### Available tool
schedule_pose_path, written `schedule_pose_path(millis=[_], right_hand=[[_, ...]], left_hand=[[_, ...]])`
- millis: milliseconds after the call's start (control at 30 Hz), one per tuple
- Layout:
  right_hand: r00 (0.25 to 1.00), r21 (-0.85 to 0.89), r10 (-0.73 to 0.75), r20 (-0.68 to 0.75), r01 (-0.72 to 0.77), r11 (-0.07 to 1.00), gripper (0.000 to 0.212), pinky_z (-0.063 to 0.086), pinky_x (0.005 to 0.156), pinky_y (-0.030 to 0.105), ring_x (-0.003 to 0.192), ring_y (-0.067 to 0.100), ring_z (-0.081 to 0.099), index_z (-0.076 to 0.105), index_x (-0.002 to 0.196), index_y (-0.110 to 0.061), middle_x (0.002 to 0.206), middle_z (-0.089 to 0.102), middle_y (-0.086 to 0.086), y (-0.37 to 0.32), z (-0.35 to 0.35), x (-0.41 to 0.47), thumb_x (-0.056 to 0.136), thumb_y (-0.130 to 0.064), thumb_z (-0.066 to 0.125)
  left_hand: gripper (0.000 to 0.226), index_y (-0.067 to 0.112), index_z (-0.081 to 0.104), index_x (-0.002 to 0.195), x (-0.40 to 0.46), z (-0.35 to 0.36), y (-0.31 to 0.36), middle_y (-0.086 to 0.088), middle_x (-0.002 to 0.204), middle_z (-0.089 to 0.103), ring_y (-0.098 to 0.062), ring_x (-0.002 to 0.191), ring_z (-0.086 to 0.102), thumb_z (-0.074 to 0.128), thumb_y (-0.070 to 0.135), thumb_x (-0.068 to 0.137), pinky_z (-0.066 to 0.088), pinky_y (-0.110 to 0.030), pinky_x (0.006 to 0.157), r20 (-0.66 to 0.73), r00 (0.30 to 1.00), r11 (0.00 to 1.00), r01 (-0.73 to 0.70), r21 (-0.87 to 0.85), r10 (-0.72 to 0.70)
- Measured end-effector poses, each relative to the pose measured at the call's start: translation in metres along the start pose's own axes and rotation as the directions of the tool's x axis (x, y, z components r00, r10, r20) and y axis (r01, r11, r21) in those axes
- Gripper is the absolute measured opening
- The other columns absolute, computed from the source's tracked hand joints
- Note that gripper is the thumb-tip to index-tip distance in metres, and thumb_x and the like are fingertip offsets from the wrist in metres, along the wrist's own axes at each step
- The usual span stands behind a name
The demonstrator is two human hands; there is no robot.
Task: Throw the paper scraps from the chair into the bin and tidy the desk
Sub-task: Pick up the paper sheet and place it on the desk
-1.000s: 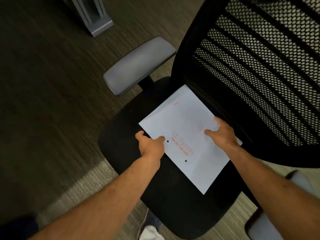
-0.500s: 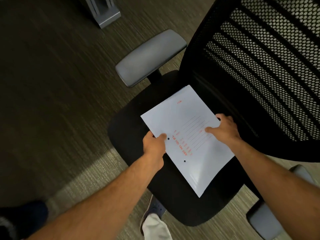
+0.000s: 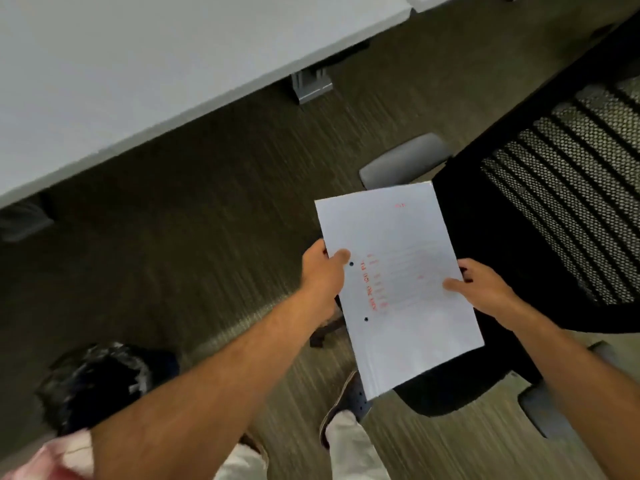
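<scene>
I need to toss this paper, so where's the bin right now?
The bin sits on the floor at the lower left of the head view, beside the left forearm, below the desk and well left of the chair.

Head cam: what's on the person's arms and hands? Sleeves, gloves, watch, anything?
Both forearms are bare up to the frame edge. The left hand and right hand show no gloves, and no rings, watch or wristband can be seen. A pinkish fabric edge, possibly a sleeve, shows near the left upper arm at bottom left, blurred.
</scene>
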State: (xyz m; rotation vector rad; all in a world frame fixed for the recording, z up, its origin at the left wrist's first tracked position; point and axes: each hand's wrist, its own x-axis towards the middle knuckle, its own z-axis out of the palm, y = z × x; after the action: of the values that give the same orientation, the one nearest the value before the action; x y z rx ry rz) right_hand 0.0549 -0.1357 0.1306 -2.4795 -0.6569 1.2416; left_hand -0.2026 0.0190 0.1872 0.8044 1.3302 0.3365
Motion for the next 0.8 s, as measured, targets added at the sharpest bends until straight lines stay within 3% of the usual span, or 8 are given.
schedule_pose_path(millis=[67,133,200,333,467,633,733,800], right_hand=[[0.998,0.054,-0.048,0.033,0.046,0.997,0.035,0.059,0.078,0.038,0.091,0.012,0.07,0.063,0.121,-0.027,0.107,0.072,-0.008,-0.042,0.0,-0.034,0.089,-0.026,0.075],[0.992,0.083,-0.104,0.069,0.099,0.992,0.035,0.059,0.088,0.047,0.095,0.017,0.072,0.063,0.123,-0.024,0.107,0.074,-0.005,-0.094,0.0,-0.071,0.09,-0.019,0.073],[0.981,0.121,-0.174,0.087,0.163,0.979,0.037,0.059,0.089,0.049,0.096,0.019,0.073,0.061,0.126,-0.023,0.107,0.074,-0.002,-0.154,0.002,-0.114,0.091,-0.016,0.072],[0.932,0.151,-0.348,0.097,0.332,0.931,0.039,0.059,0.09,0.048,0.102,0.016,0.07,0.058,0.127,-0.035,0.115,0.071,-0.007,-0.267,0.011,-0.196,0.093,-0.017,0.067],[0.876,0.203,-0.475,0.078,0.453,0.868,0.037,0.06,0.087,0.043,0.104,0.013,0.07,0.059,0.118,-0.042,0.115,0.072,-0.011,-0.369,0.029,-0.276,0.094,-0.014,0.065],[0.805,0.286,-0.593,0.016,0.565,0.774,0.033,0.058,0.071,0.023,0.1,0.009,0.07,0.057,0.124,-0.038,0.119,0.07,-0.008,-0.471,0.053,-0.347,0.097,-0.021,0.063],[0.797,0.402,-0.604,-0.013,0.558,0.726,0.03,0.06,0.085,0.045,0.105,0.024,0.07,0.056,0.128,-0.028,0.121,0.069,0.001,-0.52,0.065,-0.371,0.099,-0.022,0.061],[0.796,0.445,-0.604,-0.022,0.549,0.708,0.029,0.058,0.091,0.052,0.106,0.028,0.07,0.057,0.127,-0.027,0.119,0.07,0.002,-0.548,0.07,-0.379,0.098,-0.022,0.061]], left_hand=[[0.02,0.026,0.066,0.112,-0.027,-0.039,0.031,0.004,0.113,0.073,-0.021,0.098,0.071,0.057,0.013,0.099,0.059,-0.05,0.083,0.008,0.999,0.999,-0.042,-0.013,0.043],[0.019,0.027,0.066,0.11,-0.056,-0.081,0.066,0.005,0.11,0.074,-0.02,0.092,0.074,0.057,0.014,0.099,0.062,-0.046,0.076,0.006,0.996,0.995,-0.088,-0.039,0.088],[0.019,0.026,0.067,0.111,-0.088,-0.132,0.107,0.005,0.105,0.076,-0.017,0.086,0.076,0.059,0.014,0.098,0.062,-0.039,0.066,-0.02,0.989,0.987,-0.145,-0.074,0.144],[0.02,0.025,0.068,0.114,-0.148,-0.23,0.182,0.0,0.101,0.077,-0.022,0.087,0.076,0.063,0.017,0.096,0.062,-0.046,0.072,-0.07,0.969,0.956,-0.245,-0.163,0.236],[0.018,0.025,0.07,0.108,-0.207,-0.318,0.244,0.0,0.094,0.078,-0.021,0.081,0.076,0.063,0.016,0.095,0.062,-0.039,0.064,-0.152,0.931,0.911,-0.359,-0.202,0.332],[0.019,0.025,0.068,0.113,-0.26,-0.407,0.311,-0.005,0.101,0.076,-0.026,0.084,0.076,0.061,0.018,0.097,0.063,-0.05,0.071,-0.239,0.863,0.847,-0.493,-0.2,0.446],[0.022,0.03,0.066,0.116,-0.28,-0.447,0.343,-0.001,0.102,0.075,-0.024,0.086,0.075,0.06,0.021,0.097,0.063,-0.048,0.071,-0.271,0.821,0.817,-0.554,-0.162,0.502],[0.023,0.031,0.066,0.114,-0.289,-0.469,0.359,0.001,0.098,0.076,-0.024,0.085,0.075,0.06,0.021,0.094,0.063,-0.044,0.067,-0.248,0.807,0.801,-0.579,-0.155,0.536]])
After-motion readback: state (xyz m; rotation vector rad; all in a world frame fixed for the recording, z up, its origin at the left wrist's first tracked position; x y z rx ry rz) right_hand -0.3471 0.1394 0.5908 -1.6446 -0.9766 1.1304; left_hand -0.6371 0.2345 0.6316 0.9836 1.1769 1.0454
